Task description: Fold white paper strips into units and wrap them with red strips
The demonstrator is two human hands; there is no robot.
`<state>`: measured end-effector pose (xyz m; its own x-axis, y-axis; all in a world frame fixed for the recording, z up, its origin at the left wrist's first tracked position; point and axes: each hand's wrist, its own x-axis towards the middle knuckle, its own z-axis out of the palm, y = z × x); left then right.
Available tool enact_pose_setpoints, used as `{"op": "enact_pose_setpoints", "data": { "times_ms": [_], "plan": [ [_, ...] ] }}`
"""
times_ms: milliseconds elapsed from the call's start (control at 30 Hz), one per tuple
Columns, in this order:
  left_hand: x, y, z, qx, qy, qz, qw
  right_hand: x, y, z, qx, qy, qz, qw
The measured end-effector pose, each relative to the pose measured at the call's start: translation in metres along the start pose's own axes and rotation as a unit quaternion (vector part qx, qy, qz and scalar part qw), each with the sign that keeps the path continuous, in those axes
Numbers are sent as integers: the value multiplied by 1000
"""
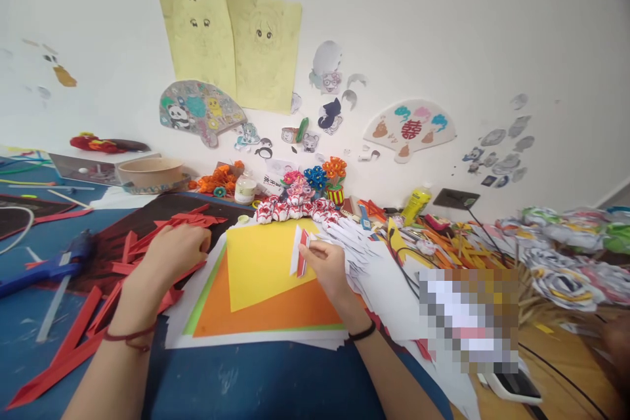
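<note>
My right hand [327, 269] pinches a small folded piece of red and white paper [302, 254] between thumb and fingers, above a yellow sheet [260, 269]. Over on the left, my left hand [180, 249] is curled above a pile of folded red paper strips [128, 246]. Its fingertips point down and away, so what they grip, if anything, is hidden. Beneath the yellow sheet lie an orange sheet [236, 325], a green one and white paper. Right of my right hand, a heap of folded white paper pieces [352, 243] spreads over the table.
A blue glue gun [73, 256] lies at the left. Red-and-white paper flowers [295, 208] and a clear bottle [245, 188] stand at the back. Farther right are a yellow bottle [417, 203], a black phone-like slab [457, 199] and paper roses [561, 282]. Another person's hand [617, 348] shows at the right edge.
</note>
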<state>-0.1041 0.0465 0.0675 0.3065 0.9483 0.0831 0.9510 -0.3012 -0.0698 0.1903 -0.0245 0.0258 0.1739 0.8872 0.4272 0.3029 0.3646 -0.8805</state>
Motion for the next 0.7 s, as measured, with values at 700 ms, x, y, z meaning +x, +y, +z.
{"op": "enact_pose_setpoints", "data": {
  "times_ms": [700],
  "plan": [
    [-39,0,14,-21,18,32,999,1,-3,-2,17,-9,4,1000]
  ]
}}
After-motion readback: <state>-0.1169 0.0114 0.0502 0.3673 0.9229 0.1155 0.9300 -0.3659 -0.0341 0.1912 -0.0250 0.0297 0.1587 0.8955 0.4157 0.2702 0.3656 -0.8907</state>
